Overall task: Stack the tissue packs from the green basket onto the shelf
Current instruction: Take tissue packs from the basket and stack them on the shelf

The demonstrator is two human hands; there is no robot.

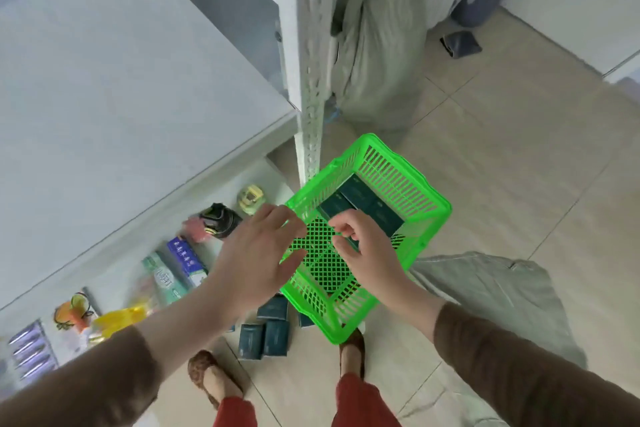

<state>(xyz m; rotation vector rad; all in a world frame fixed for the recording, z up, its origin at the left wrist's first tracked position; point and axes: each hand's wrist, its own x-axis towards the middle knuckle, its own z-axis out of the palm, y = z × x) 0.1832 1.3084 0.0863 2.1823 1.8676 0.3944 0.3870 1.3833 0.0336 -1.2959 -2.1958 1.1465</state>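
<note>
Dark teal tissue packs [360, 203] sit in far end of green basket [408, 184], approx 3 visible, pressed side by side; near half of basket floor bare mesh. Basket is on the tiled floor [502, 156], tilted look from wide lens, just beside white shelf post [310, 97]. Right hand [363, 246] is inside basket, fingers curled in a narrow pinch grip on edge of nearest pack; contact partly hidden, looks like touching. Left hand [256, 253] hovers at basket's left rim, grip wide open, fingers spread, holding nothing. More packs on floor [268, 333] by the basket's near corner, approx 4-5, some hidden under arm and basket. Shelf top board [121, 80] at left, bare. Lower shelf level [221, 194] carries mixed goods: boxes, bottles, a dark jar, blurred. Grey-green cloth bag [374, 45] leans behind post. 2 brown slippers [207, 374] at bottom.
</note>
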